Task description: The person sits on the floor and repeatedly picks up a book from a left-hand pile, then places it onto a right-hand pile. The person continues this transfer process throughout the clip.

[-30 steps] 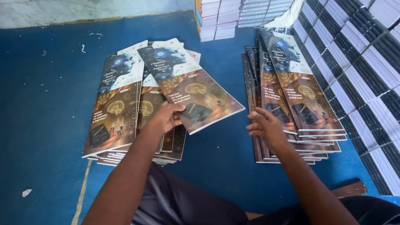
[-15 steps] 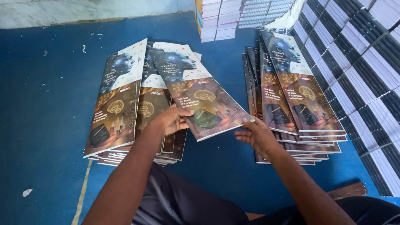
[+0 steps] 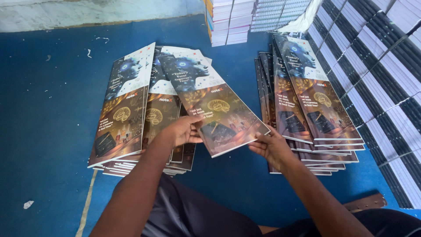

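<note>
Notebook (image 3: pixel 215 109) held by both hands' grip (image 3: pixel 182 131) (image 3: pixel 269 147) above blue floor (image 3: pixel 48 109).

The left hand (image 3: pixel 182 131) covers part of the lower edge of the lifted booklet (image 3: pixel 215 105), and the fingers of the right hand (image 3: pixel 271 147) go under its corner, out of sight. Both piles, left pile (image 3: pixel 127 109) and right pile (image 3: pixel 311 105), hide their lower booklets. The striped stacks (image 3: pixel 377 66) are cut off by the right edge, and the stack (image 3: pixel 230 22) at the back by the top edge
</note>
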